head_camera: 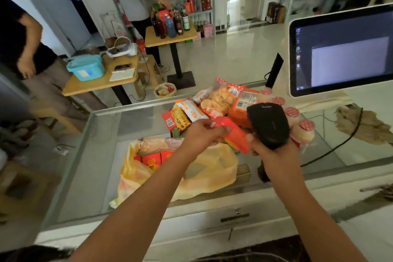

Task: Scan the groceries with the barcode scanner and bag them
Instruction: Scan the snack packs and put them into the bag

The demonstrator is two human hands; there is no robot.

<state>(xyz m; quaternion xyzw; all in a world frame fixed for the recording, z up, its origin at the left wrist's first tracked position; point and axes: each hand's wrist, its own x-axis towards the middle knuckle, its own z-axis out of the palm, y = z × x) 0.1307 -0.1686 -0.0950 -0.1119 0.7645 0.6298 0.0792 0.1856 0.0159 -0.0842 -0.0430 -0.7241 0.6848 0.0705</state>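
Note:
My left hand point(203, 134) grips a red snack packet point(235, 134) above the glass counter point(102, 155). My right hand point(274, 151) holds the black barcode scanner point(269, 123), its head right beside the packet. A yellow plastic bag point(212, 174) lies open on the counter under my left arm, with red and orange packets point(153, 160) inside. Behind my hands is a pile of groceries: a clear bag of round crackers point(219, 98), an orange packet point(244, 102), a yellow packet point(180, 119) and small bottles with red caps point(302, 127).
A white touchscreen monitor point(342, 53) stands at the right on the counter, a brown cloth point(359, 123) and a black cable point(340, 144) below it. Beyond the counter are two people point(27, 53), wooden tables point(100, 83) with a blue basket point(87, 67) and bottles point(170, 23), and shelves.

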